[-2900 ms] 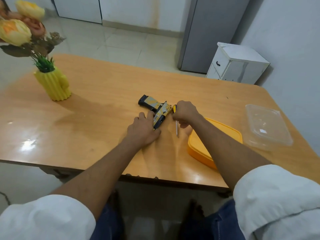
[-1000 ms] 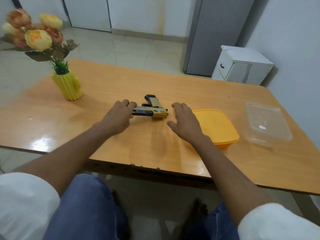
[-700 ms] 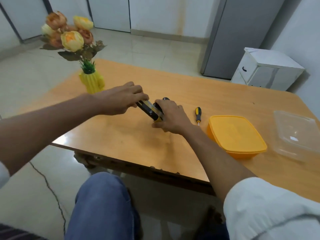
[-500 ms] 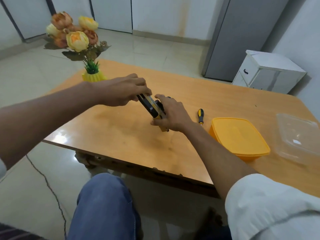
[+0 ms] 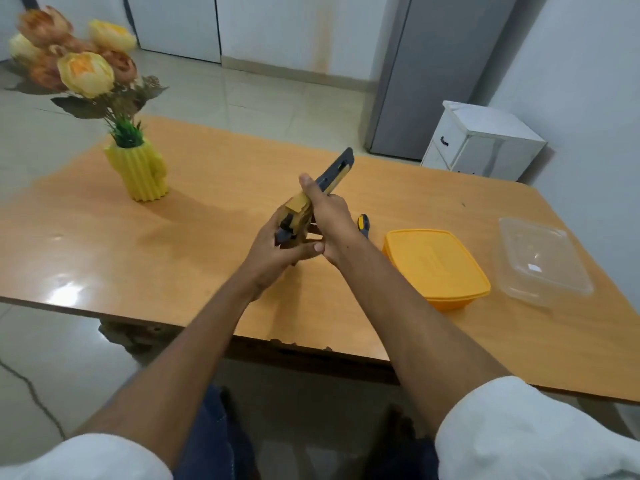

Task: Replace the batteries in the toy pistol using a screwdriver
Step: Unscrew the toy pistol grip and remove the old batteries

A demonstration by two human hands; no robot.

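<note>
The yellow and black toy pistol (image 5: 298, 209) is lifted above the wooden table (image 5: 138, 258), its dark barrel pointing up and away. My left hand (image 5: 273, 254) wraps the grip from below. My right hand (image 5: 329, 216) clasps the body and slide from the right. The yellow and black screwdriver (image 5: 363, 225) lies on the table just right of my right hand, mostly hidden behind my wrist. No batteries are visible.
A yellow box (image 5: 436, 265) sits right of my hands, with a clear plastic lid (image 5: 543, 261) beyond it. A yellow vase of flowers (image 5: 138, 168) stands at the far left. A white cabinet (image 5: 481, 143) and grey fridge (image 5: 433, 74) stand behind the table.
The pistol has been picked up off the table and turned so its barrel points away. My left hand shifted from the barrel to the grip. The screwdriver stays on the table.
</note>
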